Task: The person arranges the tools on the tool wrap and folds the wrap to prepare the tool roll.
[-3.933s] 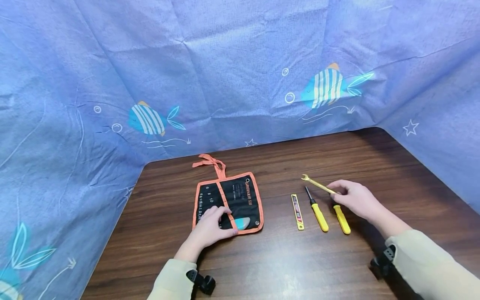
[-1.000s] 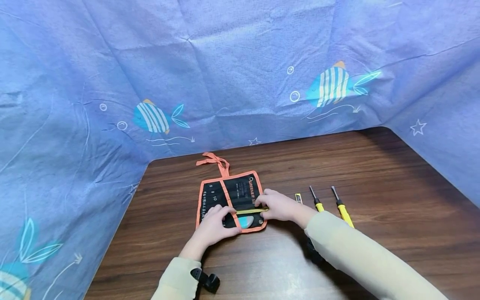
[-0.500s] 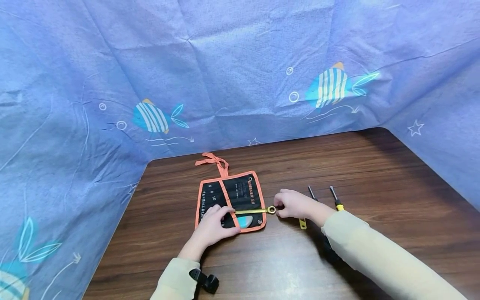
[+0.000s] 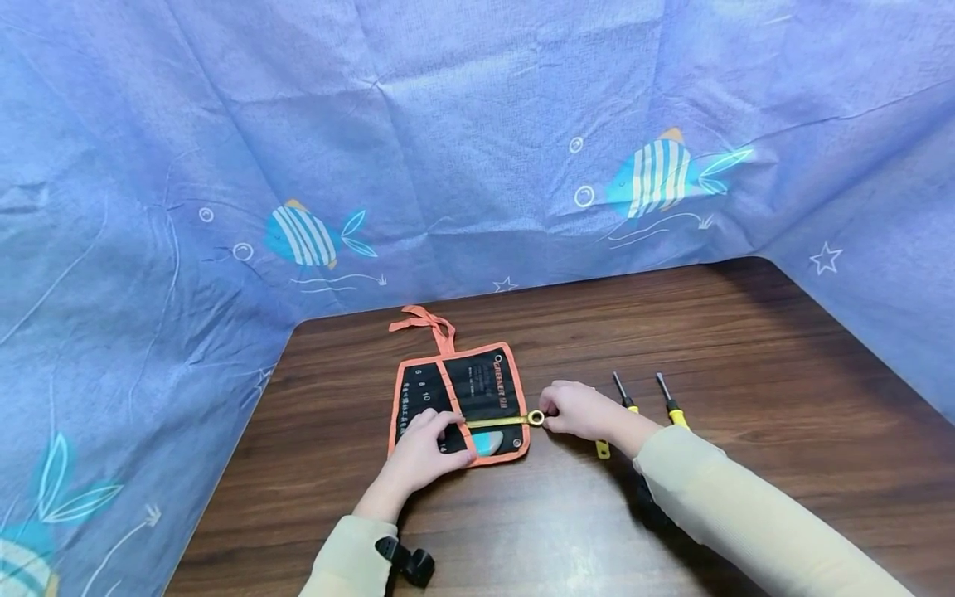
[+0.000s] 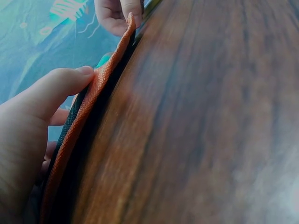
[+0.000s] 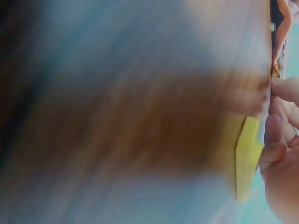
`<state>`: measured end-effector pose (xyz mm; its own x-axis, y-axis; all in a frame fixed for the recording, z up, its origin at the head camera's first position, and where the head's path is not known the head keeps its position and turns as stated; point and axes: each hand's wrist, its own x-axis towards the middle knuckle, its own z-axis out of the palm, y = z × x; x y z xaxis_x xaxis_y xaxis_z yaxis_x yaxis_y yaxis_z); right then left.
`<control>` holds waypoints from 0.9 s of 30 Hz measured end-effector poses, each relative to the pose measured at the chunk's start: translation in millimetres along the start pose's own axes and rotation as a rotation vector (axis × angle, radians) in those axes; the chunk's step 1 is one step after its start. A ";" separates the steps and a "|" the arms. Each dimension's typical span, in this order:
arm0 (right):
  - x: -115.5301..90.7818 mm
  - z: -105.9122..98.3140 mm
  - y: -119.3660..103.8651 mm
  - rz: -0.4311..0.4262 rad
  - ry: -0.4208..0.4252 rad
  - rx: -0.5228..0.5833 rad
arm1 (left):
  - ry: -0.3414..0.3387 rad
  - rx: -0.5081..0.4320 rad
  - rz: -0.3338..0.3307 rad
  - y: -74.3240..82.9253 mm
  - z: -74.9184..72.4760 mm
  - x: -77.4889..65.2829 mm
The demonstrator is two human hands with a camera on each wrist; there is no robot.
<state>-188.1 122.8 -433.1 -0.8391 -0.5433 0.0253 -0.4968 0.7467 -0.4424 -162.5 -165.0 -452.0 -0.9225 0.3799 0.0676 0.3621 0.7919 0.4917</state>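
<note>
A black tool pouch (image 4: 485, 373) with orange trim lies spread on the table. My left hand (image 4: 421, 456) pinches its pocket edge, the thumb pressing the orange trim in the left wrist view. A gold combination wrench (image 4: 496, 421) lies across the pouch, its far end inside the pocket and its ring end sticking out past the right trim. My right hand (image 4: 585, 410) has curled fingers, with the fingertips against that ring end but not round it. Below the wrench, a teal and grey rounded tool end (image 4: 487, 443) shows from the pocket.
Two yellow-handled screwdrivers (image 4: 674, 408) lie right of my right hand, partly covered by the forearm. A narrow yellow strip (image 4: 603, 448) shows beneath the right wrist. Orange ties (image 4: 429, 322) trail from the pouch's top. A blue fish-printed cloth (image 4: 477, 166) stands behind the table.
My right hand carried the wrench from the right to the pouch, let go of its ring end, then came back against it. The wrench has shifted slightly left. My left hand stays put.
</note>
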 end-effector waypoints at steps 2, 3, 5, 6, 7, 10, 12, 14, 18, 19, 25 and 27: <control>1.0 0.8 -1.3 -0.019 0.016 0.002 | -0.001 -0.003 0.003 -0.4 -0.2 0.3; 1.7 1.5 -1.8 -0.032 0.025 0.002 | -0.004 -0.005 0.003 -0.6 -0.3 0.4; 3.1 3.1 -2.5 -0.050 0.037 0.006 | -0.007 -0.003 0.003 -1.2 -0.1 0.3; 4.0 4.3 -2.6 -0.060 0.046 0.004 | -0.007 -0.001 0.003 -1.4 0.1 0.3; 5.0 5.2 -2.6 -0.069 0.053 0.002 | -0.006 0.001 0.004 -1.6 0.3 0.3; 7.5 7.5 -3.9 -0.073 0.059 0.004 | 0.000 0.009 0.008 -2.3 1.2 0.6; 9.1 8.4 -5.6 -0.072 0.062 0.002 | 0.008 0.015 0.010 -2.4 1.7 0.6; 10.5 8.7 -8.4 -0.067 0.055 0.009 | 0.016 0.021 0.013 -2.3 2.0 0.3; 14.4 10.0 -14.6 -0.072 0.043 0.025 | 0.041 0.032 0.022 -1.5 3.0 -0.3; 15.7 10.5 -16.5 -0.074 0.039 0.027 | 0.046 0.036 0.025 -1.5 3.5 -0.3; 23.6 15.4 -26.8 -0.070 0.026 0.018 | 0.071 0.061 0.038 -2.0 6.2 -0.4; 26.0 17.7 -29.3 -0.070 0.029 0.008 | 0.078 0.071 0.044 -2.0 6.8 -0.5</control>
<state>-191.4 80.0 -435.3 -0.8087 -0.5825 0.0817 -0.5524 0.7044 -0.4458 -161.9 -163.5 -458.8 -0.9123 0.3787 0.1560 0.4081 0.8084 0.4242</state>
